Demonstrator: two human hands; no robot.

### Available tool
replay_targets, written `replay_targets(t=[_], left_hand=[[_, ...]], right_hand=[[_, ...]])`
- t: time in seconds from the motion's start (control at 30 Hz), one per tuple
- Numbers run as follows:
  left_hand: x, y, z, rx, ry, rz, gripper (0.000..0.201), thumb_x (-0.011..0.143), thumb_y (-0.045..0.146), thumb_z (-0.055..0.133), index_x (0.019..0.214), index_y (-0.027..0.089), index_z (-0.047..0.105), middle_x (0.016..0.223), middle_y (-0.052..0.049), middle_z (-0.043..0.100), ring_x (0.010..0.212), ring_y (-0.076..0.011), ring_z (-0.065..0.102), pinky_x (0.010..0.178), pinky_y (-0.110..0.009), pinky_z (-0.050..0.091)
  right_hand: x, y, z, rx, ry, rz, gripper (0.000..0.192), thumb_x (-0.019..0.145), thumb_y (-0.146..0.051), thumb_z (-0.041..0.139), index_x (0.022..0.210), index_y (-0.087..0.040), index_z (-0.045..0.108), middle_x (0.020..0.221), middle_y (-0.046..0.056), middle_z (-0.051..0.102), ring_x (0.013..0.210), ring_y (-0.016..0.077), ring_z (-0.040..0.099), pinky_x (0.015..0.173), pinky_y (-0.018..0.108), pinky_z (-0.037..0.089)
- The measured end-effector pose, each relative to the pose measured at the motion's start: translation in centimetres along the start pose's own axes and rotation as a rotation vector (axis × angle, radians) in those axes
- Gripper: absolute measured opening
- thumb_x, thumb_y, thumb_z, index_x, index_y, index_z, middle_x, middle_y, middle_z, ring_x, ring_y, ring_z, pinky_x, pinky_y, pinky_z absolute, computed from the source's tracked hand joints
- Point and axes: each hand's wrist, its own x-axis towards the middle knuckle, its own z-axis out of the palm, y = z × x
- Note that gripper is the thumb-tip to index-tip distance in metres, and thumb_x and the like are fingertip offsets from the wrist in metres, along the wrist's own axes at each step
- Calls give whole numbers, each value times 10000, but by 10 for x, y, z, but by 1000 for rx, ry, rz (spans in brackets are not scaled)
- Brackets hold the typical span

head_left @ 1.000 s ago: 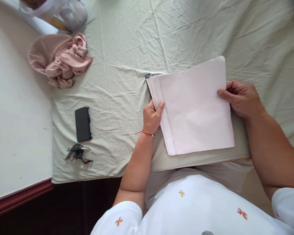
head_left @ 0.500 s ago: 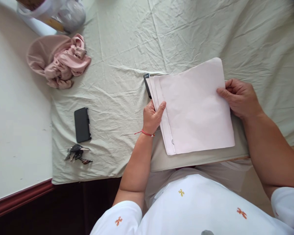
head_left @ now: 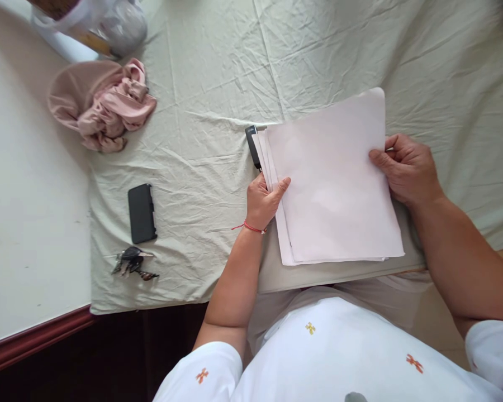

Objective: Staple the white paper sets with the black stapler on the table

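Several white paper sheets (head_left: 335, 184) lie loosely stacked between my hands, over the table's near edge, with their left edges fanned out. My left hand (head_left: 265, 200) grips the stack at its left side, thumb on top and fingers underneath. At the right edge, my right hand (head_left: 408, 167) pinches the paper between thumb and curled fingers. A black object (head_left: 252, 146), perhaps a stapler, pokes out from under the upper left corner of the sheets; most of it is hidden.
A pale green cloth (head_left: 209, 72) covers the table. At the left lie a black phone (head_left: 141, 213), a bunch of keys (head_left: 133, 262) and a crumpled pink cloth (head_left: 109, 106). A whitish container (head_left: 71, 25) with a plastic bag stands at the back left, by the wall.
The top sheet has shifted up and to the left over the others, so less of the sheets beneath shows. My left thumb has moved slightly right across the paper.
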Motion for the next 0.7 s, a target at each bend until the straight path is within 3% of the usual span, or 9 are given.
replay_targets(t=[0.57, 0.7], left_hand=[[0, -1, 0, -22, -4, -5, 464, 807, 575, 828, 1022, 167, 775, 1009, -95, 829, 922, -240, 781, 810, -337, 632], [0, -3, 1, -132, 9, -35, 488, 786, 582, 848, 1050, 178, 775, 1041, -88, 822, 965, -226, 779, 863, -328, 629]], right_hand=[[-3, -2, 4, 15, -117, 32, 471, 672, -607, 934, 833, -251, 672, 821, -8, 723, 646, 137, 611, 556, 277, 513], [-1, 0, 3, 7, -142, 17, 451, 705, -603, 917, 835, -242, 678, 811, -12, 686, 653, 123, 578, 583, 268, 519]])
